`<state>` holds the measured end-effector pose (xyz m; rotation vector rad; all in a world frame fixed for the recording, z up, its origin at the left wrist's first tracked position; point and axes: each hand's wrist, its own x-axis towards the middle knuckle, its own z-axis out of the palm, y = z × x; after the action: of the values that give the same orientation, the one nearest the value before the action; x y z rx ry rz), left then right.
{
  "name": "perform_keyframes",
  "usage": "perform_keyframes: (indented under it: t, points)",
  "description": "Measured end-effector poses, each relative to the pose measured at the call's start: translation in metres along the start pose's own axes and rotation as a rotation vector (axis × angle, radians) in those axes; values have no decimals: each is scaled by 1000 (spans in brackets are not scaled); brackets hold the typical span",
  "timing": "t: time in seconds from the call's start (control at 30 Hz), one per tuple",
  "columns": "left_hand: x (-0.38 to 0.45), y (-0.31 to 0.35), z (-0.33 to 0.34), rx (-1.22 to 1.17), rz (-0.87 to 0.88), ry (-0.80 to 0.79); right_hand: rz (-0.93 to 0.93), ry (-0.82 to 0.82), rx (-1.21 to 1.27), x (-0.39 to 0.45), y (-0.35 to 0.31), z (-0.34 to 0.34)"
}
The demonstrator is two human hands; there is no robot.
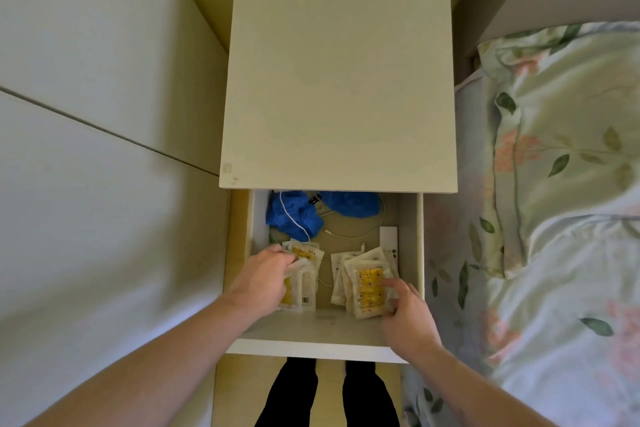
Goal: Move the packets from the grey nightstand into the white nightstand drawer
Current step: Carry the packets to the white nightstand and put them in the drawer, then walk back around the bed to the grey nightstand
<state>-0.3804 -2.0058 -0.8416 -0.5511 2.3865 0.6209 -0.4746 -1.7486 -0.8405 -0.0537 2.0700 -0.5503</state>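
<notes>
The white nightstand point(337, 62) stands below me with its drawer point(311, 347) pulled out. Two piles of white packets with yellow contents lie in the drawer. My left hand point(265, 279) grips the left pile of packets point(304, 274) from its left side. My right hand point(407, 314) holds the right pile of packets point(363, 284) at its lower right corner, thumb on the top packet. The grey nightstand is out of view.
Blue crumpled gloves point(294, 215), a thin white cable point(349, 236) and a white remote point(388, 239) lie at the drawer's back. A bed with floral bedding point(561, 184) is at the right, a pale wall panel point(86, 114) at the left. My legs point(325, 395) stand before the drawer.
</notes>
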Motion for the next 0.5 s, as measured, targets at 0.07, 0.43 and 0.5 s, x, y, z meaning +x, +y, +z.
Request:
perform_keyframes:
  t: [0.07,0.43,0.5]
  points:
    - [1,19,-5,-13,64,26,-13,48,10,-4,5,-9]
    - [44,126,47,-92,81,-130,36,213,131,-30,44,-43]
    - [42,132,60,-71,57,-126,52,221,139,-36,52,-45]
